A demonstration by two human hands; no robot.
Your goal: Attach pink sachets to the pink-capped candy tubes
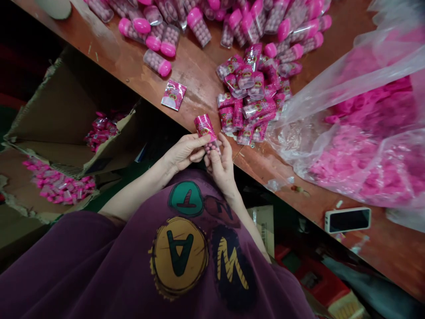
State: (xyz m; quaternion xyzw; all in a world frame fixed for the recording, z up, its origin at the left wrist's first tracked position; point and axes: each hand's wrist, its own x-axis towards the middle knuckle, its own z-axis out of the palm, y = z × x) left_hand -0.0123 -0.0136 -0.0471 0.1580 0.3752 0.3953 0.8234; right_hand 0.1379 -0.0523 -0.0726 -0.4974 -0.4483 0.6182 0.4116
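Note:
My left hand (186, 153) and my right hand (223, 167) meet just off the table's front edge. Between them they grip a small see-through candy bottle (213, 148) filled with pink balls. A printed pink sleeve (203, 126) surrounds its far part, pinched by my left thumb and fingers. My right thumb presses on the near part. Some fingertips are hidden behind the bottle. Beyond my hands lies a flat stack of sleeves (174, 95). To its right, a pile of sleeved bottles (259, 108) rests on the table.
Many pink-capped bottles (201, 31) cover the back of the brown table (195, 66). A see-through plastic bag (372, 146) of pink pieces sits at right, near a phone (348, 220). Below left, a cardboard box (43, 119) holds pink packs; more packs (63, 184) lie beside it.

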